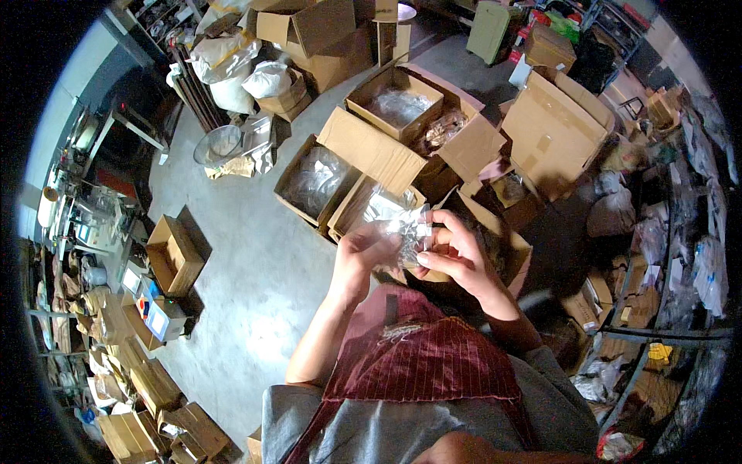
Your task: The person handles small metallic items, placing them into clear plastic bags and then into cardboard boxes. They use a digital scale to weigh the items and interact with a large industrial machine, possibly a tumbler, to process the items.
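Observation:
Between my two hands is a small clear plastic bag (411,232) with shiny, silvery contents too small to make out. My right hand (457,251) pinches its right edge between thumb and fingers. On the other side, my left hand (365,255) is closed at the bag's left edge, its fingertips slightly blurred. Just beyond the hands stands an open cardboard box (348,209) with clear plastic packaging in it. To its left, another carton holds a heap of clear plastic bags (315,179).
Farther off, an open carton (433,99) holds more clear plastic. A large cardboard box (553,131) stands at the right. Shelves (665,334) with bagged goods line the right side. An open box (171,255) and a wire basket (219,145) sit on the grey floor (239,255).

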### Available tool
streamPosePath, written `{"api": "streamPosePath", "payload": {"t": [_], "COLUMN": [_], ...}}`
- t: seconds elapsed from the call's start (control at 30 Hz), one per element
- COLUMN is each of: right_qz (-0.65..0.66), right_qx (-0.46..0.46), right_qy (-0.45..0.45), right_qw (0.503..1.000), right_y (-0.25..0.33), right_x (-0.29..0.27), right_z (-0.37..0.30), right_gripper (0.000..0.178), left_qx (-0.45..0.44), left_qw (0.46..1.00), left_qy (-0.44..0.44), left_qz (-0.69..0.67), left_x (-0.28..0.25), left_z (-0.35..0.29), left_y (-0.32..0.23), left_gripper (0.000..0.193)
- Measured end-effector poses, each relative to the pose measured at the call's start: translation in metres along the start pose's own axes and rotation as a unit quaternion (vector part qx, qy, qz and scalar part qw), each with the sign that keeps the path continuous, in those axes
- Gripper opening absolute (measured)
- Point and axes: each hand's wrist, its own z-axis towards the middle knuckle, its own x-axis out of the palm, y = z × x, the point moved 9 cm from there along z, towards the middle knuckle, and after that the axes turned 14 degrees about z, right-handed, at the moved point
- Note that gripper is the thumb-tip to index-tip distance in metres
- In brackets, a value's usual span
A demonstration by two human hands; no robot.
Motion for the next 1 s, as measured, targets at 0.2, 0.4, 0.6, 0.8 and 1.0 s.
{"api": "streamPosePath", "payload": {"t": [0.2, 0.4, 0.6, 0.8, 1.0], "right_qz": [0.024, -0.008, 0.018, -0.007, 0.0], "right_qx": [-0.003, -0.101, -0.118, -0.141, -0.149], "right_qy": [-0.014, -0.04, -0.041, -0.053, -0.045], "right_qw": [1.0, 0.994, 0.992, 0.989, 0.988], "right_y": [0.003, 0.008, 0.015, 0.011, 0.011], "right_x": [0.009, 0.01, 0.025, 0.023, 0.03], "right_z": [0.005, 0.008, 0.007, 0.003, 0.002], "right_gripper": [0.049, 0.05, 0.052, 0.054, 0.057], "left_qx": [-0.008, 0.039, 0.056, 0.096, 0.105], "left_qw": [0.998, 0.992, 0.992, 0.985, 0.981], "left_qy": [-0.037, -0.04, -0.069, -0.089, -0.101], "left_qz": [-0.058, -0.109, -0.095, -0.115, -0.129], "left_x": [-0.003, 0.004, 0.005, 0.009, 0.009], "left_z": [-0.006, -0.025, -0.033, -0.037, -0.041], "left_y": [-0.004, -0.004, -0.009, -0.008, -0.002], "left_gripper": [0.041, 0.058, 0.061, 0.062, 0.06]}}
